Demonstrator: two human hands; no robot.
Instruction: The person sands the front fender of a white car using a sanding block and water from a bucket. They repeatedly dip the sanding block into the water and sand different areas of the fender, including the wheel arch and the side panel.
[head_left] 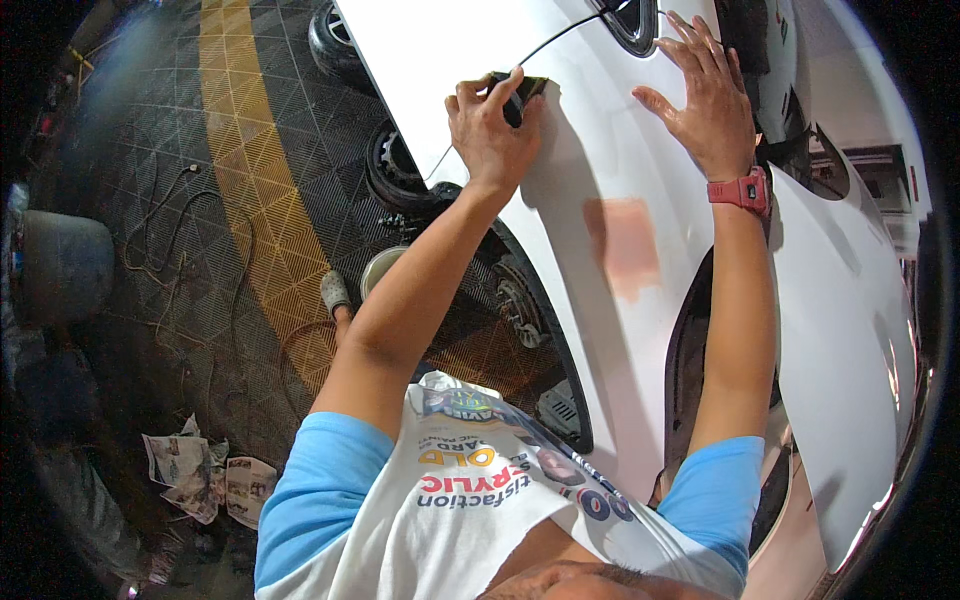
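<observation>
The white car fender [575, 170] lies under both my hands. My left hand [490, 140] is closed around a dark, flat-edged pad [516, 103], pressed to the panel near the curved door seam. The pad's exact kind is hard to make out, and my fingers cover part of it. Fingers spread, my right hand [705, 115] rests flat by the small triangular window [632, 22], holding nothing. A red watch [740, 192] is on that wrist. Closer to me, a pinkish-brown patch [625, 245] with blurred edges marks the white paint.
The wheel arch beside me has no wheel, and its brake parts [522, 310] show. Loose wheels [395, 165] and a pale bucket [385, 268] stand left of the car. A hose or cable [180, 240], a large tub [65, 265] and newspaper [205, 470] lie farther left.
</observation>
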